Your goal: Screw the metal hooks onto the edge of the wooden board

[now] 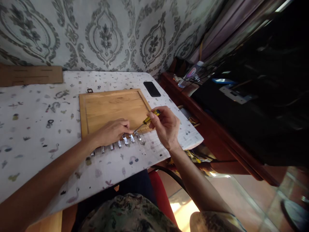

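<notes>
Screwdriver [148, 120] pinched aslant in right hand [167, 126]; left hand [116, 130] over wooden board [112, 108].

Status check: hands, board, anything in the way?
Right hand gripping screwdriver, tip by metal clips.
Left hand at near edge of wooden board, board lying on table.
Phone past board's right side, apart from both hands.
</notes>
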`<state>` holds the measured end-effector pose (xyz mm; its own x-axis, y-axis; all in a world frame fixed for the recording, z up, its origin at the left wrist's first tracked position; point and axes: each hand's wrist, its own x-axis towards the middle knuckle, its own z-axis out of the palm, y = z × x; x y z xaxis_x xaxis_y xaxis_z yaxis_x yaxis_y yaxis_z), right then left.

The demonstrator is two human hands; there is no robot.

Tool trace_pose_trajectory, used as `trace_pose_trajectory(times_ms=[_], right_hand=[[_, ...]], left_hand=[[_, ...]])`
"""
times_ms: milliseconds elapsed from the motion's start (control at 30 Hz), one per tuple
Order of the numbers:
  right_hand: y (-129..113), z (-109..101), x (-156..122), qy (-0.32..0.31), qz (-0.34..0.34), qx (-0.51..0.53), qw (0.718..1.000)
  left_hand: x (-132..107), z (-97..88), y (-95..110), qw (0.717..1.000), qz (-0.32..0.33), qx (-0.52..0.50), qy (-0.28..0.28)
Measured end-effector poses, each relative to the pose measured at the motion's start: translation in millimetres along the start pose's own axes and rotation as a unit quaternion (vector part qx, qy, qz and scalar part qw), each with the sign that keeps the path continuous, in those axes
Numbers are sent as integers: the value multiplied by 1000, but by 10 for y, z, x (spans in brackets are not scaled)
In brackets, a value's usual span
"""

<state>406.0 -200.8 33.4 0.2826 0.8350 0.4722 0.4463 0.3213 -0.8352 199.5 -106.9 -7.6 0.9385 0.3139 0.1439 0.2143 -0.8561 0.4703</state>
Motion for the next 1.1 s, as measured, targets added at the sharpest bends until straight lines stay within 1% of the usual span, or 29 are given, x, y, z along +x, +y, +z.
trace_pose_trajectory(times_ms=[267, 367, 433, 533, 667, 733, 800, 900, 1100], right_hand=[[-82, -3, 126, -105, 42, 65, 992], [-71, -43, 146, -150, 41, 103, 982], [-52, -67, 145, -166, 37, 110, 979], [-20, -65, 125, -152, 32, 89, 984], [8, -1, 84, -80, 12, 41, 996], [7, 23, 71, -63, 8, 31, 997], [-7, 22, 68, -72, 18, 36, 997], [-39, -27, 78, -107, 39, 62, 992], [-50, -150, 114, -176, 38, 103, 978]], left_hand=[[2, -17, 25, 1000, -17, 16, -19], [-1, -17, 26, 1000, -13, 15, -15], [-3, -13, 20, 1000, -6, 13, -11], [-4, 0, 5, 1000, -2, 14, -8], [1, 19, -5, 1000, -11, 16, -12], [1, 18, 0, 1000, -16, 14, -16], [-1, 9, 9, 1000, -15, 10, -15], [-5, -6, 17, 1000, -11, 5, -13], [-4, 1, 3, 1000, -6, 5, -6]])
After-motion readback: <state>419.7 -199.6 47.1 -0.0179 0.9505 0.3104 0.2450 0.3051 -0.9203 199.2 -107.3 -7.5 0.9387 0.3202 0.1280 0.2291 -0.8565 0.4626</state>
